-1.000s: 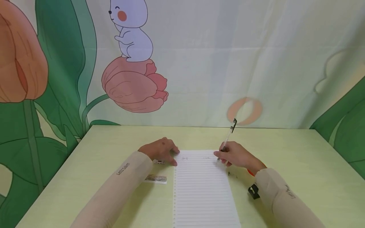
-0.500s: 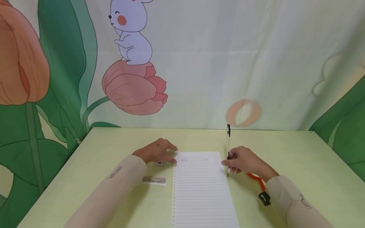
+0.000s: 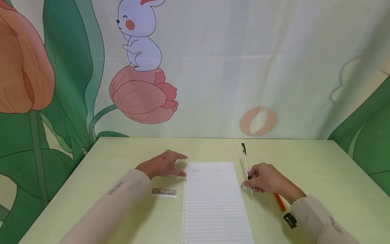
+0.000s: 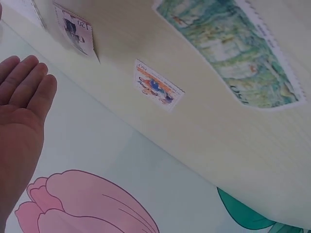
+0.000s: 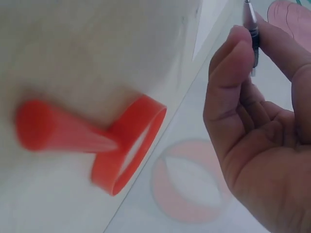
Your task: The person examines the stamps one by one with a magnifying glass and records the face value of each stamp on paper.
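A lined sheet of loose-leaf paper [image 3: 214, 210] lies on the table, with faint handwriting near its top. My left hand [image 3: 163, 165] is at the sheet's upper left edge, thumb and forefinger spread there; in the left wrist view its other fingers look straight. Beyond the sheet's right edge, my right hand [image 3: 264, 178] pinches a clear pen [image 3: 245, 159] with a black grip and clip. The pen leans with its tip down, close over the tabletop. Partly hidden under the right forearm is a red magnifying glass [image 3: 279, 202], whose ring and handle [image 5: 63, 128] show in the right wrist view.
A small black object [image 3: 289, 220] lies beside the right sleeve. Left of the sheet is a long picture stamp [image 3: 164, 192]; in the left wrist view are smaller stamps, including an orange and blue one [image 4: 157, 87]. A printed curtain [image 3: 207, 67] hangs behind the table.
My right hand has carried the pen off the sheet to the right and toward me, and the pen's lean has changed. The left hand has shifted slightly left along the sheet's edge.
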`<act>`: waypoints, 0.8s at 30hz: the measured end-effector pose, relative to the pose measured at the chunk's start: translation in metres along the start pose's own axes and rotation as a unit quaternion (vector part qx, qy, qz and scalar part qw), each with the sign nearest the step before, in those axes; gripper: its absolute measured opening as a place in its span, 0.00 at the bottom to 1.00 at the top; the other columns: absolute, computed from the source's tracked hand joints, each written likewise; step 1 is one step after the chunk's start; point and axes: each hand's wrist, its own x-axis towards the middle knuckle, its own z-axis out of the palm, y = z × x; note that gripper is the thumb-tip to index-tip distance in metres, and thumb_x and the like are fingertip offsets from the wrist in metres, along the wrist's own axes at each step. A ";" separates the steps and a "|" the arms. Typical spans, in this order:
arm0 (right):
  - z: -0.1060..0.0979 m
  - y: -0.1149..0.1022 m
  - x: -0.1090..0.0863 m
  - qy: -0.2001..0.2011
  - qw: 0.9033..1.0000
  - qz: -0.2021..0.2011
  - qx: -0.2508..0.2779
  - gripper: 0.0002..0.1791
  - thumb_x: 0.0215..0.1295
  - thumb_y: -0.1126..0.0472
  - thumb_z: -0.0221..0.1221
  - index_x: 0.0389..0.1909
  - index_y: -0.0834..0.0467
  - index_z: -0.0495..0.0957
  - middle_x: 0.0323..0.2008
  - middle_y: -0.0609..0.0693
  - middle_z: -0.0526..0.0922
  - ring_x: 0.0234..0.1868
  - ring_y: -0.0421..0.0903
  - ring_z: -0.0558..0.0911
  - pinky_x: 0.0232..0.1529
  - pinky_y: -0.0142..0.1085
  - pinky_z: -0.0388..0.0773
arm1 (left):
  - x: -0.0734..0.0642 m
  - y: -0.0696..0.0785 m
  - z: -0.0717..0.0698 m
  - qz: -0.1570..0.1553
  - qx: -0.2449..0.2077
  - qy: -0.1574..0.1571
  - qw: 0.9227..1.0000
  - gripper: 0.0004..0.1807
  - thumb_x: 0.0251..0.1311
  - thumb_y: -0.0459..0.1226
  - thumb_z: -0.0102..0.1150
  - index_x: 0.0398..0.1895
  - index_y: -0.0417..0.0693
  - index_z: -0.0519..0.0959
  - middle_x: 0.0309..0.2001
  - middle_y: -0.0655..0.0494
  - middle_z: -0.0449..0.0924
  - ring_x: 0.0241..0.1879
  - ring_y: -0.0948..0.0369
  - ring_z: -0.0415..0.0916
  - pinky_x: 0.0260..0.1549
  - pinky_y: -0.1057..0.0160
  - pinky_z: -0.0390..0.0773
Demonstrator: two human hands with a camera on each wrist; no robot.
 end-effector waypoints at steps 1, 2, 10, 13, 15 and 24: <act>0.001 0.001 -0.002 -0.001 1.000 0.006 0.001 0.16 0.58 0.59 0.72 0.30 0.62 0.74 0.19 0.50 0.79 0.20 0.43 0.77 0.25 0.37 0.76 | -0.001 -0.001 0.000 0.004 -0.002 0.002 1.000 0.39 0.55 0.47 0.74 0.70 0.50 0.72 0.67 0.51 0.72 0.69 0.51 0.64 0.66 0.50 0.66; 0.002 0.001 -0.004 -0.002 1.000 0.010 0.001 0.16 0.58 0.59 0.72 0.31 0.62 0.74 0.19 0.50 0.79 0.20 0.44 0.77 0.25 0.37 0.77 | -0.003 -0.002 0.001 0.007 -0.001 0.004 1.000 0.39 0.56 0.47 0.74 0.70 0.49 0.71 0.67 0.51 0.72 0.68 0.51 0.65 0.66 0.50 0.66; 0.011 0.008 -0.017 -0.001 0.999 0.016 -0.038 0.17 0.55 0.59 0.74 0.26 0.60 0.74 0.15 0.48 0.78 0.17 0.42 0.75 0.24 0.35 0.74 | -0.018 -0.008 0.004 -0.010 -0.011 0.007 1.000 0.41 0.57 0.48 0.72 0.73 0.49 0.68 0.68 0.50 0.70 0.69 0.52 0.64 0.67 0.49 0.65; 0.015 0.011 -0.019 0.006 0.998 0.009 -0.062 0.18 0.52 0.58 0.75 0.22 0.59 0.74 0.11 0.47 0.76 0.15 0.41 0.73 0.23 0.34 0.70 | -0.022 -0.009 0.005 -0.018 -0.012 0.008 1.000 0.42 0.56 0.49 0.73 0.73 0.49 0.68 0.69 0.50 0.69 0.70 0.51 0.63 0.67 0.49 0.64; 0.018 0.013 -0.021 0.009 0.997 0.010 -0.070 0.18 0.52 0.57 0.75 0.21 0.58 0.74 0.10 0.46 0.75 0.14 0.41 0.73 0.23 0.33 0.68 | -0.025 -0.010 0.006 -0.020 -0.013 0.012 1.000 0.42 0.56 0.49 0.73 0.73 0.49 0.68 0.69 0.50 0.70 0.70 0.50 0.63 0.67 0.48 0.65; 0.021 0.013 -0.028 0.010 0.997 0.023 -0.075 0.18 0.53 0.56 0.75 0.19 0.58 0.74 0.10 0.47 0.77 0.13 0.43 0.74 0.20 0.34 0.69 | -0.043 -0.021 0.008 -0.042 -0.028 0.027 0.998 0.39 0.55 0.47 0.74 0.71 0.52 0.71 0.67 0.49 0.72 0.68 0.49 0.66 0.64 0.47 0.68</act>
